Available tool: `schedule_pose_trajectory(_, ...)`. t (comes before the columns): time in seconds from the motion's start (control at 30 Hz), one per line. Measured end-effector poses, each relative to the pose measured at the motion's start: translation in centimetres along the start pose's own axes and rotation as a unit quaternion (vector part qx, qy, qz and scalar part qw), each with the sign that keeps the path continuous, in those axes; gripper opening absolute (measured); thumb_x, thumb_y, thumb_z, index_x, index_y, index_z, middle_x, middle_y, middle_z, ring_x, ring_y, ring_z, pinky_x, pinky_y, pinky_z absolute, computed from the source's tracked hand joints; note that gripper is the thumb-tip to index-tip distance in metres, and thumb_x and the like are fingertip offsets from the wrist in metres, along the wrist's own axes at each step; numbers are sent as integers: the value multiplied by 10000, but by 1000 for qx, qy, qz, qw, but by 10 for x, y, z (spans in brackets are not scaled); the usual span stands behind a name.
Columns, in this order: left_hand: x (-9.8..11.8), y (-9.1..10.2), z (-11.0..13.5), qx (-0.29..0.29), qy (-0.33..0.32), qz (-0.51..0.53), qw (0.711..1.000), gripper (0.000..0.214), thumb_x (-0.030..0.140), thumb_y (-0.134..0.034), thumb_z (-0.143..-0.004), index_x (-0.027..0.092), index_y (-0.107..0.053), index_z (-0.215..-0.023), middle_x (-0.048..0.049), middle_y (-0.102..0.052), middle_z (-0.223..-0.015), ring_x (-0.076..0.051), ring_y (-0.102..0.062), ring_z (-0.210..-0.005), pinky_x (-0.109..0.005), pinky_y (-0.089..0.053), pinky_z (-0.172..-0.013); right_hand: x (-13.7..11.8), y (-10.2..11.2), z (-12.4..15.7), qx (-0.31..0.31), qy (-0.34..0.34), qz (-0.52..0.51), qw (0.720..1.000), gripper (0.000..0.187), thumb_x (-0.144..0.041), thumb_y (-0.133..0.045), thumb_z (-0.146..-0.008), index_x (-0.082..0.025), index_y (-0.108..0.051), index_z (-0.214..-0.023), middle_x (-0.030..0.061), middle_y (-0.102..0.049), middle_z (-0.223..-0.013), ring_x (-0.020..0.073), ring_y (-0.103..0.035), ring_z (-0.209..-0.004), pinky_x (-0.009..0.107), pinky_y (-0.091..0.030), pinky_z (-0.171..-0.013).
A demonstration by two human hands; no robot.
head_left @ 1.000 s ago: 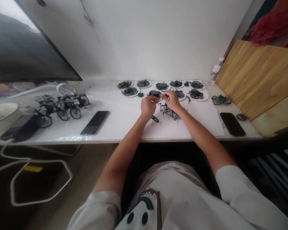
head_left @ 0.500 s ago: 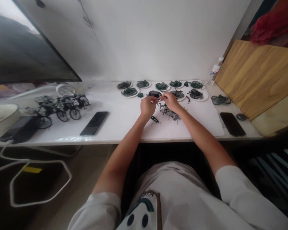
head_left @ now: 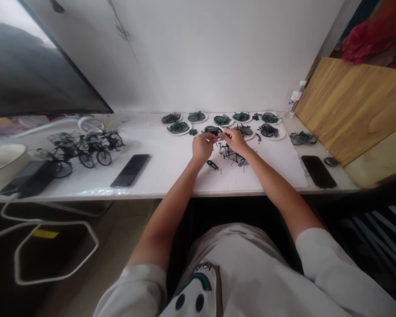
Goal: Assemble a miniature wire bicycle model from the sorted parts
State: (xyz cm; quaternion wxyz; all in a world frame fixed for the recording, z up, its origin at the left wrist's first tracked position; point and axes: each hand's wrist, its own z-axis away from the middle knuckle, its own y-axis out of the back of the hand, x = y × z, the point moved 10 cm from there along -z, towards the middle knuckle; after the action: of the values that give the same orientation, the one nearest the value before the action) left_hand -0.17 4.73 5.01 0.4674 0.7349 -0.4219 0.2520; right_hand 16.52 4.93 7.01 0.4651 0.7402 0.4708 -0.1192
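My left hand [head_left: 202,146] and my right hand [head_left: 235,140] meet over the white mat [head_left: 277,163], fingers pinched together on a small dark part [head_left: 218,138] held between them. Just below my right hand lies a partly built black model bicycle frame [head_left: 231,155]. A small dark piece [head_left: 212,165] rests on the mat under my left wrist. Behind my hands stand several white plates of dark green and black parts [head_left: 179,127].
Finished model bicycles [head_left: 81,149] stand at the left beside a black phone [head_left: 130,170] and a black adapter [head_left: 23,178]. Another phone [head_left: 317,171] lies at the right near a wooden board [head_left: 353,105]. A monitor [head_left: 29,75] fills the upper left.
Both hands have stayed together over the mat, shifting only slightly while working the small part. Nothing else moved.
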Motion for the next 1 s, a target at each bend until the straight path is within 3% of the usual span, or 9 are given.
schedule_pose_trajectory(0.13,2,-1,0,-8,-2,-3,1000,144,300,-747,-927,210,-857,-948,-80,-829,-902,-199,-704,-653,-337,-552,-751,3,-4,2,-18,-19,-7,1000,852,-1004,-373,-935,-221,-675,-788,52,-661,-722,214,-558,-704,361,-422,-725)
schedule_pose_trajectory(0.3,-1,-3,0,-3,4,-8,1000,149,307,-764,-915,216,-865,-976,-83,-841,-948,-204,-714,-684,-341,-558,-772,12,-5,2,-3,-26,-47,999,699,-915,-481,-968,-238,-650,-1016,76,-738,-982,239,-636,-891,362,-484,-801)
schedule_pose_trajectory(0.47,-3,-2,0,-1,5,5,1000,146,308,-761,-919,219,-863,-974,-62,-836,-901,-189,-700,-618,-352,-559,-789,19,-11,1,-6,-26,-68,997,548,-815,-531,-987,-267,-548,-1002,68,-702,-1012,246,-633,-938,395,-509,-863)
schedule_pose_trajectory(1.0,-4,-1,0,7,-1,5,1000,165,324,-770,-920,202,-867,-972,-65,-827,-862,-188,-695,-606,-338,-543,-768,0,1,0,23,-4,-3,1000,688,-933,-437,-979,-267,-481,-808,45,-601,-812,235,-566,-823,367,-454,-793)
